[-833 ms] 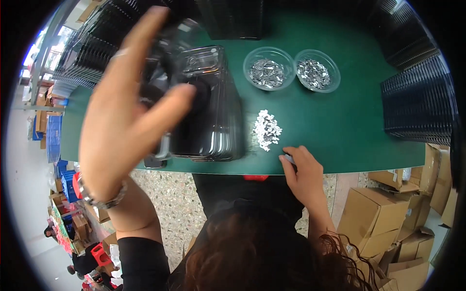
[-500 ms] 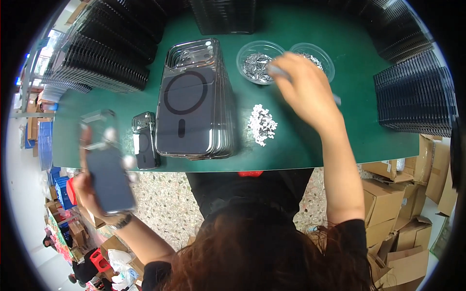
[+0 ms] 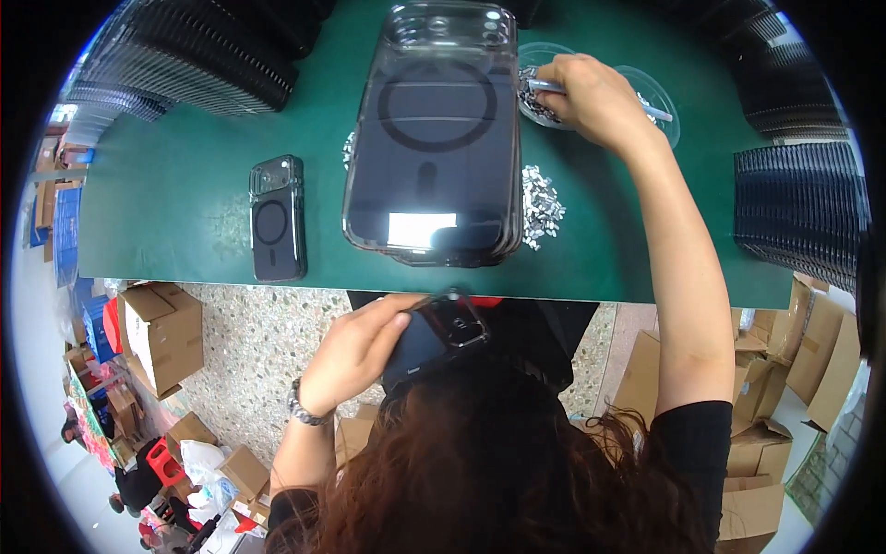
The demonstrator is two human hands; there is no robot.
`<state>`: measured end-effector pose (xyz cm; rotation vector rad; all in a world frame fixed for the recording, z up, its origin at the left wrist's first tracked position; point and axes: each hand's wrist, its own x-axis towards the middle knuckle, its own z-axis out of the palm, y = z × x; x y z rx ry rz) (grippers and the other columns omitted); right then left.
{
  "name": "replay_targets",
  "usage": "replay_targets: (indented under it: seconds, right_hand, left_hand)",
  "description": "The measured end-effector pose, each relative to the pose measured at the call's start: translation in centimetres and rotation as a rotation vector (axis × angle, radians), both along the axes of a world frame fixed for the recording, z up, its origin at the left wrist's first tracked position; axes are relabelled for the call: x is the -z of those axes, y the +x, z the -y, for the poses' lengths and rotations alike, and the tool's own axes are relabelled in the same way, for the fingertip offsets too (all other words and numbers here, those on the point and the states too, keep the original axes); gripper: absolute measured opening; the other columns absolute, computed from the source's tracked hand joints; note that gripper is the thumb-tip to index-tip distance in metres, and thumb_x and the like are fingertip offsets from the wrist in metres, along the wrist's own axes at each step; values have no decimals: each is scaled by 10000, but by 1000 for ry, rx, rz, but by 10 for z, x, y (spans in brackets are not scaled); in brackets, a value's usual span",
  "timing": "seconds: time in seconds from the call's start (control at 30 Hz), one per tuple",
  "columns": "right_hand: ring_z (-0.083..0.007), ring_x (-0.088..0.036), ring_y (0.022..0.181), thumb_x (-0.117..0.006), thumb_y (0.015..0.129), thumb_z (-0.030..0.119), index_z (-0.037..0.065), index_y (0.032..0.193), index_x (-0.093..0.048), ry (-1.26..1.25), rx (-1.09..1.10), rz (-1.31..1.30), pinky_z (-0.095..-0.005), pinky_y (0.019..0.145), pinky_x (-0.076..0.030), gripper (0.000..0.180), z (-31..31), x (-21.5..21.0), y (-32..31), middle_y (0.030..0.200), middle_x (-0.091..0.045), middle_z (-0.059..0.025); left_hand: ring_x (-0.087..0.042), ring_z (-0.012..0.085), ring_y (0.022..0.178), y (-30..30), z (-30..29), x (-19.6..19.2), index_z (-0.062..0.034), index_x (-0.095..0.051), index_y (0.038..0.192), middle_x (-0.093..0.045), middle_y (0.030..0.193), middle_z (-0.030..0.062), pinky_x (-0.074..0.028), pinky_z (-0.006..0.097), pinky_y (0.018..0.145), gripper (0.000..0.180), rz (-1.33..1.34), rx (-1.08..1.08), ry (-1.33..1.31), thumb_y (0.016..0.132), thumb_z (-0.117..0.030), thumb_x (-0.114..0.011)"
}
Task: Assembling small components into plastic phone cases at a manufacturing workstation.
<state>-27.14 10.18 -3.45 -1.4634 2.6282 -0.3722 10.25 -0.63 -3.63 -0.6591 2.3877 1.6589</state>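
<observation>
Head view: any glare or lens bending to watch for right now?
Head view: bright white glare near the lower end of the central phone-case stack; also head view, the dark stack on the right curves along the black fisheye rim.

Left of the case stack (image 3: pixel 429 180), you have room before the single case (image 3: pixel 277 222). Small parts (image 3: pixel 542 208) block the stack's right.

On the green bench (image 3: pixel 175 222), a stack of dark rectangular plastic phone cases (image 3: pixel 434 171) stands between one dark rectangular plastic case (image 3: pixel 277 222), left, and a pile of small silvery pieces (image 3: pixel 541 205), right; two round clear plastic bowls (image 3: pixel 651 81) sit behind the pile, a black ridged stack (image 3: pixel 798 208) farther right
</observation>
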Motion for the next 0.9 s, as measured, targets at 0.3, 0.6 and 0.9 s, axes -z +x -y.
replay_targets:
  seconds: [0.3, 0.6, 0.9]
  right_hand:
    - [-369, -694, 1172, -721, 880, 161, 26, 1048, -765, -212, -22, 111, -426, 978, -546, 221, -39, -33, 15, 1134, -710, -300]
    - [-262, -644, 864, -754, 772, -17, 38, 925, -680, -386, -361, 427, -389, 757, -543, 179, -117, -5, 146, 956, -676, -59]
    - [-295, -655, 922, -750, 801, 49, 54, 996, -643, -166, -348, 351, -430, 730, -535, 222, -124, 8, 161, 963, -656, -62]
  left_hand:
    - [-709, 417, 957, -63, -47, 2, -28, -700, 1163, -742, 1013, 209, -561, 459, 832, 200, -64, 217, -225, 1047, -153, -596]
    - [-691, 444, 856, -69, -52, 7, 9, -668, 1082, -714, 903, 238, -527, 474, 747, 166, -54, 195, -159, 1039, -135, -598]
    - [-675, 463, 883, -74, -59, 8, 5, -669, 1052, -716, 937, 243, -529, 496, 761, 149, -54, 232, -194, 1016, -126, -609]
